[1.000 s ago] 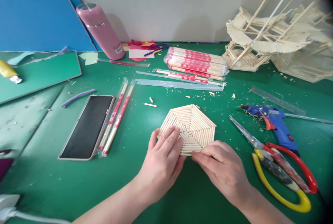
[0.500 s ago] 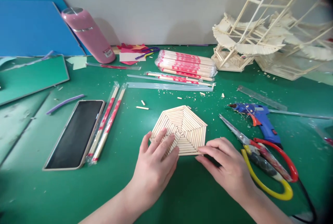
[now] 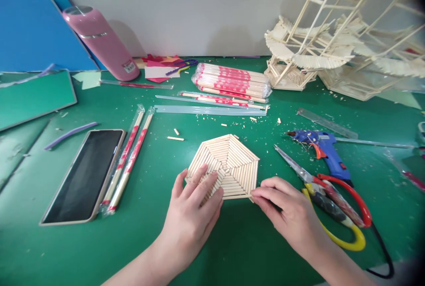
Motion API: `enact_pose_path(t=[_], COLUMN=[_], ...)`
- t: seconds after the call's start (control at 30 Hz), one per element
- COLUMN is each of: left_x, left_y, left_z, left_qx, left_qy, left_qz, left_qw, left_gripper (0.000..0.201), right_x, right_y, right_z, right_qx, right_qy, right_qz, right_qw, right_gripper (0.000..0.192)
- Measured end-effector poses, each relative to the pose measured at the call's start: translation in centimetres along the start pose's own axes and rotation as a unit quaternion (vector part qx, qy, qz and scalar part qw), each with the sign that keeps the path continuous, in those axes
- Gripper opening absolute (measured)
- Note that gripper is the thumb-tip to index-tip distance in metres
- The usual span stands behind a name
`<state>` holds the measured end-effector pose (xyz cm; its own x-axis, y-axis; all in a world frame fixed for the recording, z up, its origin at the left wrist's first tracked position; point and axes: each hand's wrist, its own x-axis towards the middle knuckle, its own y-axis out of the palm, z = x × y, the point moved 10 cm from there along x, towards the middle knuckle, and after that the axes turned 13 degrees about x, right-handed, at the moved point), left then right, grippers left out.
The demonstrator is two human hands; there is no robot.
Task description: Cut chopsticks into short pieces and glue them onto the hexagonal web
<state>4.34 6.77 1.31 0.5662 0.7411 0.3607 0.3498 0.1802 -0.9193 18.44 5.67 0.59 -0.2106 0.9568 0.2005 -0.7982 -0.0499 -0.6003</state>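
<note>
A polygonal panel of wooden sticks (image 3: 241,168), laid in nested rings around a small centre, lies flat on the green table. My left hand (image 3: 195,202) rests on its left part with fingers spread, covering some of the sticks there. At the panel's lower right corner, the thumb and fingertips of my right hand (image 3: 282,210) are pinched together on the edge. Whether a separate bit of stick sits between those fingertips is hidden. Scissors (image 3: 327,195) with red and yellow handles lie close to the right hand, below a blue glue gun (image 3: 328,146).
A phone (image 3: 84,175) and wrapped chopsticks (image 3: 131,162) lie left. Behind are a chopstick bundle (image 3: 232,81), glue sticks (image 3: 209,110) and a leaning pink bottle (image 3: 102,44). A stick-built tower model (image 3: 312,47) stands back right. Wood scraps (image 3: 175,138) dot the table.
The view has shifted slightly, so everything sits a little further left. My right fingertips have eased slightly outward at the panel's corner; the left hand stays on the panel.
</note>
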Motion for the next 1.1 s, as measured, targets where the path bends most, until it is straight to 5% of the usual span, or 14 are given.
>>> enact_pose_path(t=[0.3, 1.1], left_x=[0.1, -0.1], left_y=[0.0, 0.4], left_z=[-0.1, 0.8], left_qx=[-0.004, -0.066], left_qy=[0.002, -0.035], left_qz=[0.004, 0.044], left_qw=[1.0, 0.996], left_gripper=[0.019, 0.037], right_x=[0.1, 0.4], right_y=[0.0, 0.8], right_z=[-1.0, -1.0], right_qx=[0.053, 0.079], right_qy=[0.096, 0.058], right_qz=[-0.006, 0.068], right_qw=[0.994, 0.993], right_gripper=[0.012, 0.015])
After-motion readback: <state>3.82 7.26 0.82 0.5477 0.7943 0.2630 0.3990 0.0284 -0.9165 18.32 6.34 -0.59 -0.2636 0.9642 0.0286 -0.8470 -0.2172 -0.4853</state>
